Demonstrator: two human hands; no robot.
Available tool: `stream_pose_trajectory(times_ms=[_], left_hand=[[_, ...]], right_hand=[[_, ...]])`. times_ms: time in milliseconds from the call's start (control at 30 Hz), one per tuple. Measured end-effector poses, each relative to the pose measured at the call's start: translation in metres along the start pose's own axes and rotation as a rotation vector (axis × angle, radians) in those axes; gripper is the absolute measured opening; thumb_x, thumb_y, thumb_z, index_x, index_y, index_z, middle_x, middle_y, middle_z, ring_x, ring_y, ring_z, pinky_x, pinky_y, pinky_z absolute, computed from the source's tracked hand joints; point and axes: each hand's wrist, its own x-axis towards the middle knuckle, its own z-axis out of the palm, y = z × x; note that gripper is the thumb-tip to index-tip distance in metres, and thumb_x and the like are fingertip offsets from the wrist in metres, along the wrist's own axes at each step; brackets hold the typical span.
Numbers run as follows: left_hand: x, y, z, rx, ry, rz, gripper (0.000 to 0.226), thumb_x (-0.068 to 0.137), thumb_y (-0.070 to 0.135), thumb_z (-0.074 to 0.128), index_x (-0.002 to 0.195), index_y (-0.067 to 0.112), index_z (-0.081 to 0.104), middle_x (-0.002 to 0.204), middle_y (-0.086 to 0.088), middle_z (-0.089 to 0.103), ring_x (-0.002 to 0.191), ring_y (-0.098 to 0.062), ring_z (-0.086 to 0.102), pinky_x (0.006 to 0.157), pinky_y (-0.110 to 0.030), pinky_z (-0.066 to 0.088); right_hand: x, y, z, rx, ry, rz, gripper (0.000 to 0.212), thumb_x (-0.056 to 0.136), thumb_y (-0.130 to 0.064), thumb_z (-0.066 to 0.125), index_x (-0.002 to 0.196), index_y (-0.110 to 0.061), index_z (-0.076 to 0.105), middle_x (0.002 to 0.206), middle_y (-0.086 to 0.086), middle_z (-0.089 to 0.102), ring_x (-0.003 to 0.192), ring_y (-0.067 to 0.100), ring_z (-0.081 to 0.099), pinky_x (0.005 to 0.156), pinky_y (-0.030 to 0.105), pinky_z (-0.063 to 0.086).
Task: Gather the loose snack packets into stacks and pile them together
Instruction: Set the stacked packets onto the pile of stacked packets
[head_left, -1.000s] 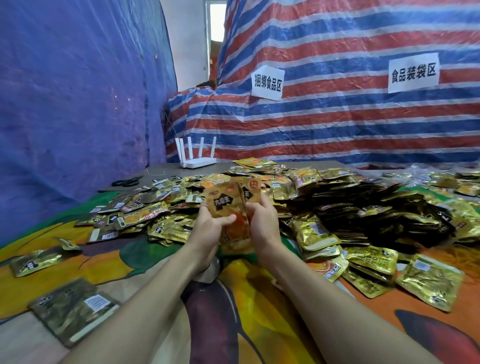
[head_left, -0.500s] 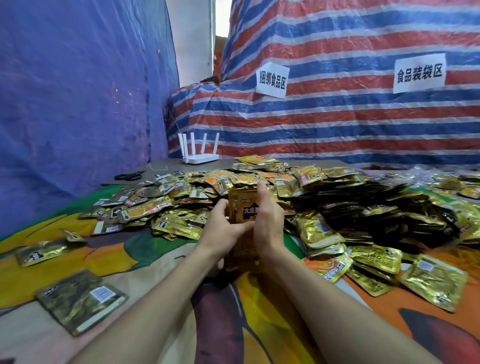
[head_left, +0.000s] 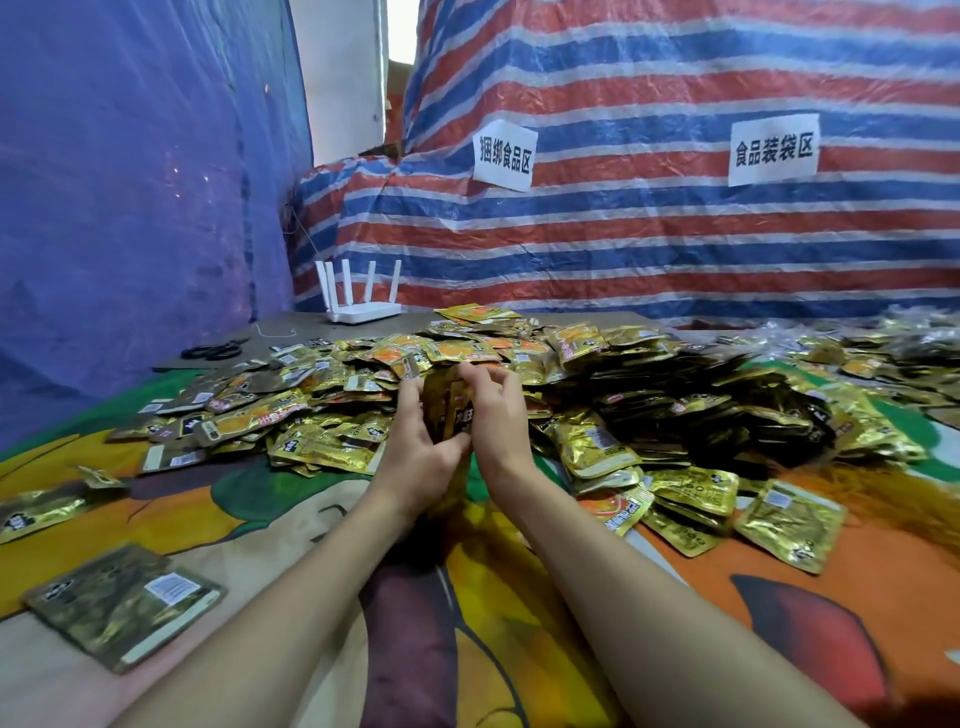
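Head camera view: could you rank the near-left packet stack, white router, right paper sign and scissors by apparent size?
Largest: packet stack, though it lies nearest the camera.
Next: right paper sign and white router, about alike.
Smallest: scissors.

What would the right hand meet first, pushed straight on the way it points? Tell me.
The right hand grips the stack; beyond it, likely the heap of loose packets, though depth is unclear.
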Motion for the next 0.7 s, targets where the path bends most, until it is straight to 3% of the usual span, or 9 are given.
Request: stream_pose_trajectory(times_ms=[100,167,267,333,433,533,633,700], left_hand=[[-0.004,0.003,0.002,0.02,-0.051,0.031,0.057,0.069,0.009,0.075,0.116,0.031,0.05,0.106,-0.011,0.068,0.094,-0.016,0.068,0.082,-0.034,0.057],[-0.006,0.002,0.003,0.021,-0.121,0.018,0.063,0.072,-0.003,0.081,0.124,0.022,0.054,0.108,-0.007,0.069,0.097,-0.014,0.067,0.084,-0.027,0.055],[-0.01,0.003,0.007,0.058,-0.151,0.034,0.053,0.078,-0.014,0.074,0.113,0.024,0.058,0.097,0.004,0.07,0.084,0.001,0.067,0.076,-0.018,0.052],[-0.011,0.004,0.008,0.101,-0.139,0.061,0.05,0.082,-0.017,0.068,0.105,0.026,0.058,0.092,0.002,0.069,0.075,0.005,0.065,0.069,-0.013,0.051],[-0.012,0.005,0.008,0.121,-0.154,0.098,0.042,0.085,-0.012,0.069,0.101,0.025,0.056,0.084,-0.003,0.063,0.066,0.002,0.061,0.065,-0.012,0.049],[-0.013,0.006,0.007,0.122,-0.169,0.149,0.045,0.085,-0.014,0.068,0.103,0.024,0.054,0.081,-0.015,0.057,0.071,-0.013,0.06,0.066,-0.017,0.049],[-0.015,0.009,0.006,0.103,-0.174,0.178,0.065,0.083,-0.012,0.07,0.11,0.045,0.053,0.084,-0.032,0.054,0.073,-0.026,0.057,0.066,-0.024,0.049],[-0.016,0.011,0.006,0.125,-0.195,0.186,0.063,0.077,0.001,0.072,0.106,0.053,0.052,0.086,-0.033,0.052,0.071,-0.027,0.054,0.067,-0.034,0.047]], right_hand=[[-0.003,-0.008,-0.004,-0.157,0.033,-0.04,0.025,0.098,-0.035,0.058,0.114,-0.015,0.058,0.103,0.003,0.065,0.094,0.013,0.065,0.069,0.02,0.05],[-0.011,-0.014,-0.013,-0.262,-0.002,-0.087,0.028,0.101,-0.038,0.054,0.116,-0.016,0.06,0.104,0.0,0.066,0.096,0.011,0.064,0.071,0.02,0.048],[-0.025,-0.027,-0.042,-0.449,-0.045,-0.148,0.032,0.098,-0.041,0.057,0.119,-0.018,0.06,0.111,0.0,0.064,0.102,0.013,0.063,0.078,0.023,0.05],[-0.03,-0.039,-0.07,-0.625,-0.034,-0.164,0.026,0.095,-0.034,0.061,0.115,-0.018,0.062,0.111,0.001,0.064,0.1,0.014,0.062,0.078,0.026,0.05],[-0.035,-0.064,-0.12,-0.906,-0.017,-0.156,0.018,0.09,-0.026,0.063,0.105,-0.018,0.07,0.099,-0.001,0.07,0.094,0.016,0.066,0.082,0.035,0.055],[-0.035,-0.087,-0.175,-1.19,0.054,-0.067,0.012,0.084,-0.025,0.064,0.091,-0.023,0.072,0.091,0.0,0.072,0.088,0.022,0.068,0.081,0.04,0.058],[-0.029,-0.104,-0.23,-1.516,0.145,0.071,0.011,0.081,-0.018,0.061,0.084,-0.02,0.071,0.082,0.005,0.07,0.077,0.026,0.066,0.073,0.037,0.058],[-0.027,-0.111,-0.262,-1.648,0.195,0.146,0.011,0.082,-0.016,0.061,0.086,-0.017,0.072,0.081,0.006,0.069,0.077,0.026,0.066,0.074,0.038,0.059]])
